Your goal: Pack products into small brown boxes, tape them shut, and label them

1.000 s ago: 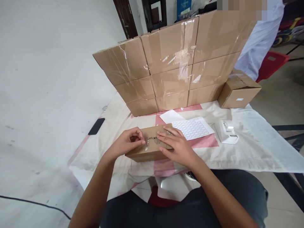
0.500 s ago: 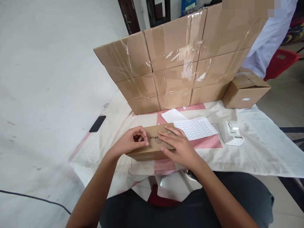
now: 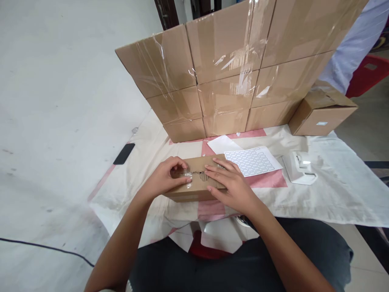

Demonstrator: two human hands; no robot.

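Observation:
A small cardboard box (image 3: 194,194) lies on the cloth-covered table before me, its top seam partly torn and rough in the middle. On the left end of the top is a strip of clear tape (image 3: 189,185), wrinkled and shiny. My left hand (image 3: 165,174) rests at that end, thumb and fingers apart, with the thumb touching the tape. My right hand (image 3: 231,182) lies spread over the right part of the box top, fingers flat on it. Just behind the right hand is a white sheet of small blank labels (image 3: 253,161), with another white paper (image 3: 222,142) partly under it.
A wall of stacked, taped cardboard boxes (image 3: 225,69) stands along the back. To its right sit another carton (image 3: 323,117) and a white tape dispenser (image 3: 300,168). A black phone (image 3: 124,154) lies at the left edge. A person's light sleeve (image 3: 352,52) shows behind the stack.
My left thumb and fingers have gone from a pinch to spread apart on the box's left end. My right hand stays on the box top. The view has tilted slightly down.

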